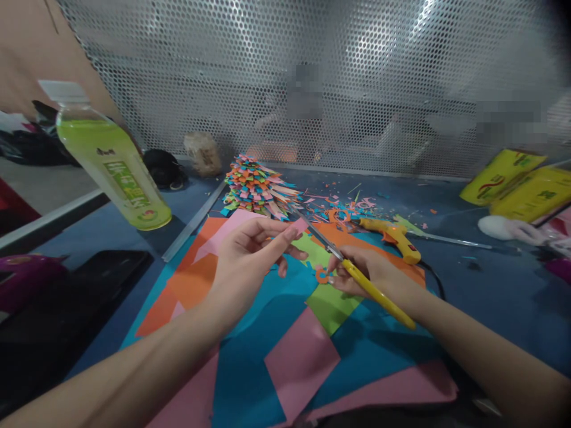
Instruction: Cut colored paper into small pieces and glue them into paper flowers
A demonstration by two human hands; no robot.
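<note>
Scissors (379, 296) fill the grip of the right hand (363, 270) as the left hand (254, 246) pinches pink paper (301, 225); a paper cone (259, 187) stands thickly layered, loose sheets (303, 364) seemingly left to cut.

Scissor handle (379, 295) looks smooth, glossy plastic; blades (318, 236), shiny metal; pink square (302, 361), matt, paper-like; perforated panel (214, 77), reflective metal.

Bottle (115, 169) left of scissors (379, 295)
</note>
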